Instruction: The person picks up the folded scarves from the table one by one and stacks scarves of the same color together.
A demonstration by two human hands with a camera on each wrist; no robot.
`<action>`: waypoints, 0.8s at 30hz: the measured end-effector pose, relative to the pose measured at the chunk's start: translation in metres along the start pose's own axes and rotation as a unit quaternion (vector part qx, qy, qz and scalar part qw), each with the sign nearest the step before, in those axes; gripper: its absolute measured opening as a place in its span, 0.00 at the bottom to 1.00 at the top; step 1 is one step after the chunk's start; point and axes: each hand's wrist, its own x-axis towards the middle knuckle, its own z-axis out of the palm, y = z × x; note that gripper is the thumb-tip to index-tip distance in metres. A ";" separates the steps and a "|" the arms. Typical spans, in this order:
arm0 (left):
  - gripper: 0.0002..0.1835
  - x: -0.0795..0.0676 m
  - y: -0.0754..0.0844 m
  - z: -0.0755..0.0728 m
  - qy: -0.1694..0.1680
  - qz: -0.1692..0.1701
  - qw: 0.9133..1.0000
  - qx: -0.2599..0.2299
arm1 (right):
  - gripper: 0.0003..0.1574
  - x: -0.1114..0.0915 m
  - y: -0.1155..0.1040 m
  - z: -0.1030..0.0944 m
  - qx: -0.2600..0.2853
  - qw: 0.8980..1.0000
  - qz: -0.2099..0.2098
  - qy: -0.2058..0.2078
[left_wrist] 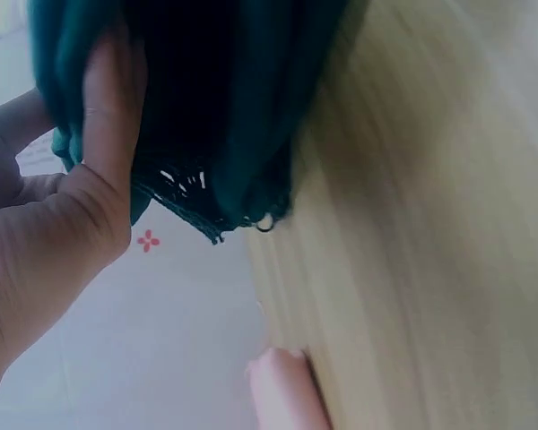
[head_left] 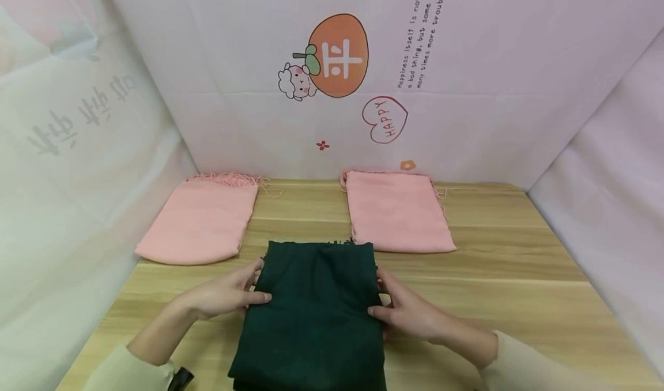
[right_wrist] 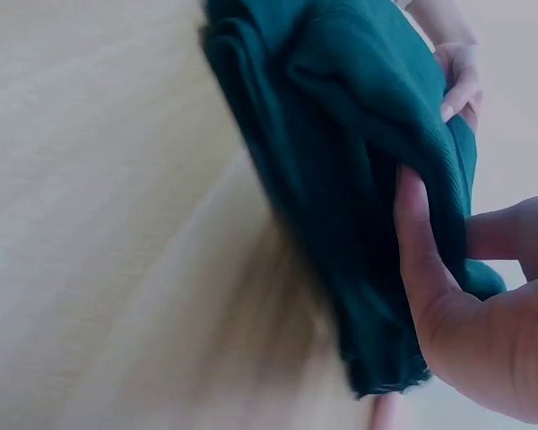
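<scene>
A dark green fringed cloth [head_left: 313, 316], folded into several layers, lies between the two hands at the front middle of the table. My left hand [head_left: 230, 292] grips its left side, the thumb on top and the other fingers partly hidden at the edge. On the opposite side my right hand [head_left: 410, 313] pinches the cloth likewise, thumb above. In the right wrist view, fingers [right_wrist: 417, 224] reach in between the layers of the green cloth [right_wrist: 341, 170]. Dark fringe hangs from the cloth [left_wrist: 251, 98] in the left wrist view.
Two folded pink fringed cloths lie farther back, one at the left [head_left: 199, 221] and one right of the middle [head_left: 399, 212]. The wooden table [head_left: 508, 247] is bordered by a printed white curtain [head_left: 249, 131] behind and white sheets on both sides.
</scene>
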 end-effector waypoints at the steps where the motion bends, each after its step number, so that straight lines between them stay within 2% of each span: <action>1: 0.52 0.001 -0.002 -0.001 -0.007 0.000 1.000 -0.006 | 0.37 0.000 0.003 0.000 0.005 1.000 0.004 -0.002; 6: 0.50 0.004 -0.010 -0.003 -0.025 -0.010 0.999 -0.021 | 0.43 0.001 0.018 0.001 0.005 1.000 0.020 -0.007; 13: 0.48 0.010 -0.020 -0.001 0.001 -0.030 0.999 0.026 | 0.44 0.004 0.024 -0.001 0.021 0.999 0.041 -0.013; 20: 0.49 0.010 -0.024 0.000 0.021 -0.042 0.995 0.083 | 0.46 0.011 0.022 -0.002 -0.012 0.999 0.037 -0.021; 24: 0.45 0.008 -0.022 0.000 0.022 -0.051 0.996 0.072 | 0.45 0.018 0.022 0.000 -0.019 0.999 0.027 -0.025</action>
